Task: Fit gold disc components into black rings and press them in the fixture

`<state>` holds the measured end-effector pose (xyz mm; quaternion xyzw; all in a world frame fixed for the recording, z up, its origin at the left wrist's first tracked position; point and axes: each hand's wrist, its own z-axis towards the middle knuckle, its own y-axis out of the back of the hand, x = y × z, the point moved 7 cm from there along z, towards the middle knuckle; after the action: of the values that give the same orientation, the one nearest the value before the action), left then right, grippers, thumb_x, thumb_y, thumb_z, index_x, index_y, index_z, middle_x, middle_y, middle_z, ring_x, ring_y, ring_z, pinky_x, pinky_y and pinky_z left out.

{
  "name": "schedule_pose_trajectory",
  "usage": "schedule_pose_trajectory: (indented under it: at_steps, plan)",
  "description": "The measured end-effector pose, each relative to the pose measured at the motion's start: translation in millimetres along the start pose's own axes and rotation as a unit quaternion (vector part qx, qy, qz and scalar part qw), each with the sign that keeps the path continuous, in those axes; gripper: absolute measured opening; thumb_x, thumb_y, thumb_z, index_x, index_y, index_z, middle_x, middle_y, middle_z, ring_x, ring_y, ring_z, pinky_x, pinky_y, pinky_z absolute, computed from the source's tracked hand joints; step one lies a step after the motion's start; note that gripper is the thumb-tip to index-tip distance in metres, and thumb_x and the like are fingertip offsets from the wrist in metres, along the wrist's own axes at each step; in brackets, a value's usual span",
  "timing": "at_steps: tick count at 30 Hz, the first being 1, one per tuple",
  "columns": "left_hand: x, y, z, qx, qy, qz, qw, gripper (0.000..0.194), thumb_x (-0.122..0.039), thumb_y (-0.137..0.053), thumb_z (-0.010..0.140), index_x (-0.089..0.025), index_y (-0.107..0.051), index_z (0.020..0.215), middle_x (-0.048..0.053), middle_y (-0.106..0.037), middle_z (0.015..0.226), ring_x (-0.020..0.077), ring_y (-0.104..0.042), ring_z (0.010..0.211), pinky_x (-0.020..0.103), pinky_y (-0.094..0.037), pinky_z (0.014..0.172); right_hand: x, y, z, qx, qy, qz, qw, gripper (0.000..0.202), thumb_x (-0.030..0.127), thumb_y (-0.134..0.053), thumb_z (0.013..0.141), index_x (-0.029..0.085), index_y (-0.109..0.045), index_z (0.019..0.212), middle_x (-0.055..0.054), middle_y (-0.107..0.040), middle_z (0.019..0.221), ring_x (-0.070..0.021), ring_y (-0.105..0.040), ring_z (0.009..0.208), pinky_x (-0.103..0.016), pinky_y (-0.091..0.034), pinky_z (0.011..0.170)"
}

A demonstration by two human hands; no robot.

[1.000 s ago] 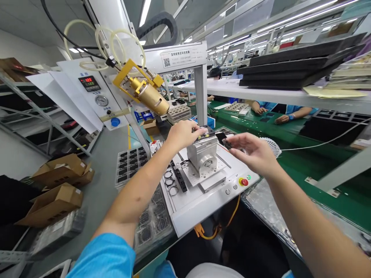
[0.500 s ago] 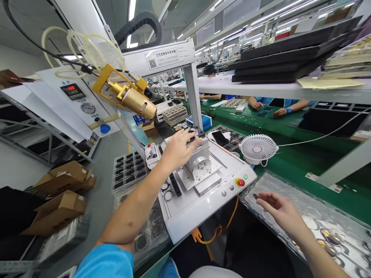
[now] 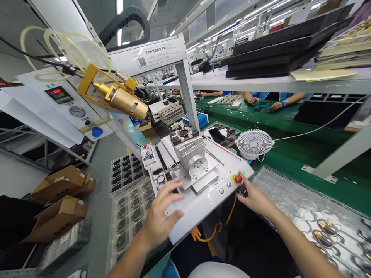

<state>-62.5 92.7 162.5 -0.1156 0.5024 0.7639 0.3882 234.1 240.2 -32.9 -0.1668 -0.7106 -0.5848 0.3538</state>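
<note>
My left hand (image 3: 162,216) hovers over the front left of the white machine base (image 3: 199,206), fingers spread and nothing in them. My right hand (image 3: 256,197) is at the base's front right corner. Its index fingertip touches or nearly touches the green-ringed button (image 3: 242,173), beside the red emergency stop knob (image 3: 238,178). The right thumb is apart, below the panel edge; its other fingers are partly hidden. On the silver metal block (image 3: 193,152) a dark fixture (image 3: 184,134) carries a ring-shaped part. A gold dispensing head (image 3: 124,101) hangs at the upper left.
A white fan (image 3: 255,143) stands right of the machine. A clear-covered tray (image 3: 292,200) with round parts lies at the right, partly under my right arm. Part trays (image 3: 127,173) and cardboard boxes (image 3: 62,181) are at the left. Co-workers' hands (image 3: 275,107) show across the bench.
My left hand has come off the fixture, back towards me. My right hand has moved left from the tray to the button panel; the small dark piece at its fingertips no longer shows.
</note>
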Motion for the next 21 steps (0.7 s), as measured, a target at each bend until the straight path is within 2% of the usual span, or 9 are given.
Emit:
schedule_pose_trajectory:
  at_steps: [2, 5, 8, 10, 13, 16, 18, 21]
  plan:
    - [13, -20.3, -36, -0.016, 0.055, -0.056, 0.997, 0.029, -0.049, -0.059, 0.096, -0.029, -0.074, 0.110, 0.011, -0.070, 0.130, 0.0315, -0.063, 0.127, 0.051, -0.051, 0.109, -1, -4, -1, -0.016, 0.008, 0.001, 1.000, 0.091, 0.033, -0.055, 0.088, 0.009, -0.009, 0.163, -0.014, -0.073, 0.104, -0.0307, -0.070, 0.084, -0.040, -0.050, 0.080]
    - [29, -55.0, -73, -0.036, 0.138, -0.132, 0.981, 0.025, -0.047, -0.060, 0.096, -0.027, -0.075, 0.101, 0.011, -0.075, 0.116, 0.0296, -0.071, 0.112, 0.046, -0.058, 0.099, -4, 0, 1, -0.030, -0.002, -0.007, 1.000, 0.090, 0.033, -0.055, 0.087, 0.006, -0.011, 0.162, -0.016, -0.073, 0.108, -0.0328, -0.070, 0.091, -0.041, -0.050, 0.082]
    - [33, -92.4, -87, 0.002, 0.180, -0.202, 0.963, 0.026, -0.047, -0.062, 0.094, -0.026, -0.077, 0.101, 0.012, -0.076, 0.112, 0.0291, -0.071, 0.109, 0.044, -0.059, 0.097, -3, 10, -1, -0.015, -0.019, -0.021, 1.000, 0.091, 0.031, -0.060, 0.085, 0.007, -0.017, 0.162, -0.014, -0.074, 0.105, -0.0310, -0.070, 0.089, -0.039, -0.050, 0.082]
    - [34, -116.2, -89, 0.040, 0.209, -0.253, 0.944, 0.026, -0.045, -0.064, 0.094, -0.026, -0.076, 0.107, 0.012, -0.076, 0.115, 0.0286, -0.071, 0.111, 0.044, -0.058, 0.100, 2, 15, -10, -0.005, -0.019, -0.022, 1.000, 0.087, 0.030, -0.064, 0.083, 0.011, -0.028, 0.160, -0.011, -0.074, 0.099, -0.0280, -0.070, 0.083, -0.037, -0.051, 0.079]
    - [40, -149.3, -89, 0.058, 0.288, -0.359, 0.886, 0.032, -0.044, -0.067, 0.093, -0.025, -0.071, 0.120, 0.012, -0.075, 0.119, 0.0278, -0.070, 0.115, 0.046, -0.054, 0.107, 26, 6, -41, 0.016, 0.029, 0.067, 0.997, 0.073, 0.032, -0.069, 0.082, 0.017, -0.045, 0.149, -0.008, -0.074, 0.097, -0.0235, -0.069, 0.077, -0.036, -0.054, 0.075]
    - [42, -180.1, -87, 0.043, 0.331, -0.492, 0.804, 0.045, -0.043, -0.073, 0.090, -0.023, -0.065, 0.129, 0.014, -0.073, 0.124, 0.0284, -0.070, 0.117, 0.049, -0.051, 0.110, 60, -16, -79, 0.028, 0.116, 0.219, 0.968, 0.072, 0.045, -0.082, 0.080, 0.022, -0.052, 0.140, -0.008, -0.073, 0.106, -0.0229, -0.070, 0.088, -0.037, -0.057, 0.083]
    - [40, -197.0, -85, 0.043, 0.322, -0.569, 0.755, 0.055, -0.041, -0.082, 0.082, -0.022, -0.064, 0.131, 0.015, -0.072, 0.126, 0.0299, -0.070, 0.117, 0.050, -0.051, 0.108, 77, -28, -99, -0.002, 0.156, 0.267, 0.951, 0.079, 0.056, -0.088, 0.072, 0.024, -0.055, 0.136, -0.008, -0.072, 0.107, -0.0239, -0.069, 0.095, -0.038, -0.057, 0.088]
    - [39, -213.3, -85, 0.037, 0.311, -0.639, 0.702, 0.060, -0.038, -0.092, 0.069, -0.022, -0.070, 0.123, 0.014, -0.075, 0.119, 0.0296, -0.073, 0.109, 0.048, -0.055, 0.102, 86, -39, -113, -0.065, 0.170, 0.278, 0.943, 0.081, 0.064, -0.089, 0.065, 0.024, -0.061, 0.130, -0.008, -0.068, 0.102, -0.0242, -0.068, 0.093, -0.038, -0.058, 0.082]
